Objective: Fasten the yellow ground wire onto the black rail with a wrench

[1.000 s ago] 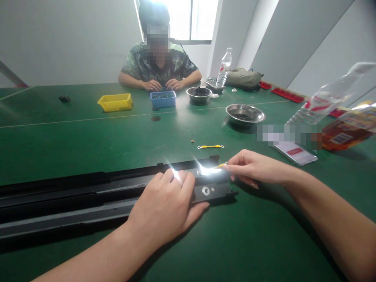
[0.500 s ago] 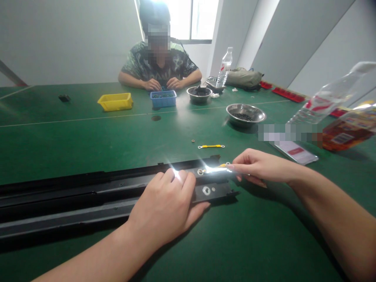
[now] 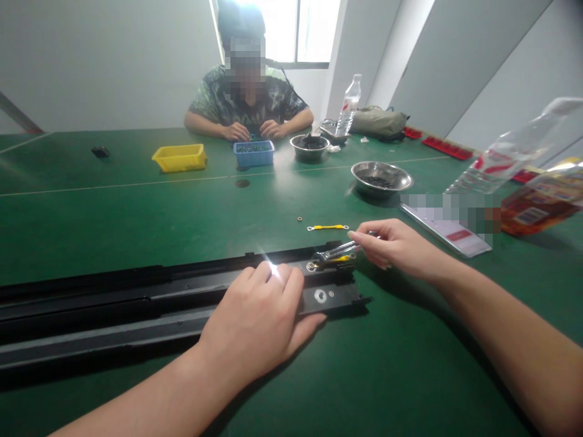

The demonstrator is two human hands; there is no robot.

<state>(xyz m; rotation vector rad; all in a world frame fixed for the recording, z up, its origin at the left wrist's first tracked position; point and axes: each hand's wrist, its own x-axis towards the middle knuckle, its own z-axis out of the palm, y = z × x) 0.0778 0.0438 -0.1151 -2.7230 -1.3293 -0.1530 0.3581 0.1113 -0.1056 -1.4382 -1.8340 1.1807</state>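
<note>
My left hand [image 3: 257, 315] is wrapped over the black metal rails [image 3: 182, 294] near their right end, thumb on the near side. In my right hand [image 3: 387, 246] is a shiny wrench [image 3: 344, 248], pinched by its handle. The wrench's head is at the nut [image 3: 312, 266] on the far rail; whether it grips the nut I cannot tell. Under the wrench, a yellow wire with ring terminals [image 3: 345, 258] shows partly at the rail's end. A round bare metal spot with a hole [image 3: 320, 296] is on the near rail.
Beyond the rails lie another yellow wire [image 3: 328, 227] and a small nut [image 3: 299, 219]. Farther off are steel bowls [image 3: 403, 180], a blue bin [image 3: 253, 158], a yellow bin [image 3: 181, 159] and a seated person [image 3: 249, 100]. To the right are a phone [image 3: 455, 233] and bottles [image 3: 528, 209].
My right hand has swung the wrench away from me and slightly up, its head staying near the nut. The left hand and rails have stayed in place.
</note>
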